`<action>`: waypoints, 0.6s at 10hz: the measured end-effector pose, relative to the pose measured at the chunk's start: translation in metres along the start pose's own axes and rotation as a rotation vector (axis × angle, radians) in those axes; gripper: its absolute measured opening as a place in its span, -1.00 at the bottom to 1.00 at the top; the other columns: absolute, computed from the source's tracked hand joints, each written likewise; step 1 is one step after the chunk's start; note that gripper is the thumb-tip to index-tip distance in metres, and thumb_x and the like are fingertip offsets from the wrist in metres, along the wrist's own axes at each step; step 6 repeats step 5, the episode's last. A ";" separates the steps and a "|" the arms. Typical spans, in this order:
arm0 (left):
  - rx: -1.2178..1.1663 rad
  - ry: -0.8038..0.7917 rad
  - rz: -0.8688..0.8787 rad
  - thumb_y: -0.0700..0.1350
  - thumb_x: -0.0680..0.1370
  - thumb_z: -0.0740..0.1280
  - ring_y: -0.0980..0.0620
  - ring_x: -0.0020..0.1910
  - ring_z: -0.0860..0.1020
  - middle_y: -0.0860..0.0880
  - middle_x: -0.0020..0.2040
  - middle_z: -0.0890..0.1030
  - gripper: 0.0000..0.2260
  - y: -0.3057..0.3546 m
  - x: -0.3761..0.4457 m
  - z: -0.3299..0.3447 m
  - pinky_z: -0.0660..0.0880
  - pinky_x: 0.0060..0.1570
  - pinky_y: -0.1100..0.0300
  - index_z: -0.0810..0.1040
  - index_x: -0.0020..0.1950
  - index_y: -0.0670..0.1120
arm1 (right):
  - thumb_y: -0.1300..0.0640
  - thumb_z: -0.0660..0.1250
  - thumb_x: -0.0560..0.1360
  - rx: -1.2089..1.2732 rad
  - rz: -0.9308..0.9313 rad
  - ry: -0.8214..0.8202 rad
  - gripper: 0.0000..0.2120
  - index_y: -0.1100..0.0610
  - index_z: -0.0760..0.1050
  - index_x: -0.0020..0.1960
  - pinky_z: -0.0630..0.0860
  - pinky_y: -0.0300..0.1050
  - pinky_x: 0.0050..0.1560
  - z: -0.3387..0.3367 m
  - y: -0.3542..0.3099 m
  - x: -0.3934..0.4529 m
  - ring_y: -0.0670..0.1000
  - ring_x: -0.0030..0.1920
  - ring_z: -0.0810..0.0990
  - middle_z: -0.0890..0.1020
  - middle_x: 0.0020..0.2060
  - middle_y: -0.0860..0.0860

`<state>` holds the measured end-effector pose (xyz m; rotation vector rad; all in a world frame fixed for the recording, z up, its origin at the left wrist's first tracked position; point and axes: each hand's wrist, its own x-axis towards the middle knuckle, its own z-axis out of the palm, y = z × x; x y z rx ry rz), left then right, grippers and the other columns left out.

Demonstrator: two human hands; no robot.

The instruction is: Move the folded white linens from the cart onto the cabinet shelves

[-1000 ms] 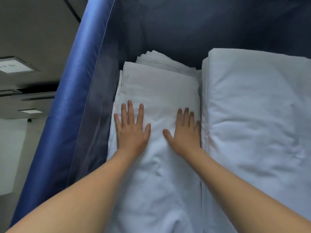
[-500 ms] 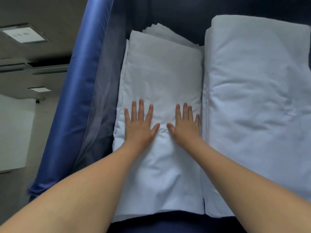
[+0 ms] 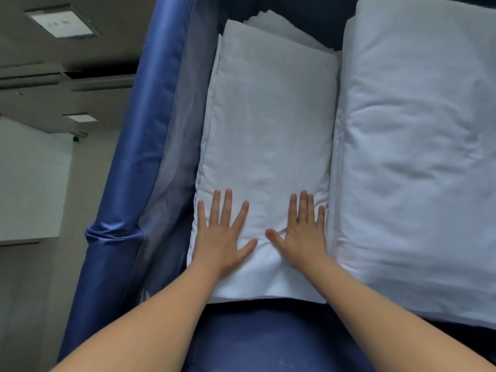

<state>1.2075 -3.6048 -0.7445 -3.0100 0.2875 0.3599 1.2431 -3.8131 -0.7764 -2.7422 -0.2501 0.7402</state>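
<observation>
Both hands lie flat, palms down, on the near end of the left stack [image 3: 271, 146] of folded white linen inside the cart [image 3: 126, 189]. The left hand [image 3: 221, 237] has its fingers spread wide, the little finger reaching almost to the stack's left edge. The right hand [image 3: 302, 236] is also spread, though its fingers lie closer together; its little finger sits just short of the stack's right edge. The two thumbs point toward each other, near but apart, and the cloth puckers slightly between them. Neither hand grips anything.

The left stack runs lengthwise away from the person. Its left edge stands just beside the cart's blue fabric wall, with only a narrow gap of lining showing. Its near edge stops short of the cart's near rim, leaving a strip of dark blue liner [image 3: 268, 339] bare under the forearms. At the far end, loosely folded sheets [image 3: 271, 21] poke out from under the top layer.

The right stack [image 3: 418, 146] is wider and puffier, and presses against the left stack along a tight seam. It runs out of view at the right.
</observation>
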 end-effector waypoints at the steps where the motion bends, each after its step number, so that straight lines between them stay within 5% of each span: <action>1: 0.006 -0.021 0.002 0.39 0.56 -0.04 -0.28 0.60 -0.11 -0.23 0.63 -0.08 -0.25 -0.003 0.001 0.005 -0.03 0.46 -0.42 0.03 0.65 0.00 | -0.49 -0.23 0.43 0.003 -0.018 0.024 -0.01 0.17 -0.34 0.58 -0.38 0.20 0.51 0.008 0.002 -0.002 0.14 0.55 -0.40 -0.32 0.57 0.17; 6: -0.010 -0.068 -0.020 0.39 0.56 -0.09 -0.23 0.60 -0.20 -0.20 0.63 -0.14 -0.26 -0.003 0.003 0.007 -0.12 0.48 -0.38 -0.04 0.65 0.03 | -0.46 -0.26 0.41 -0.052 0.043 -0.056 -0.01 0.19 -0.47 0.54 -0.39 0.23 0.49 -0.002 -0.008 0.001 0.15 0.52 -0.48 -0.42 0.53 0.19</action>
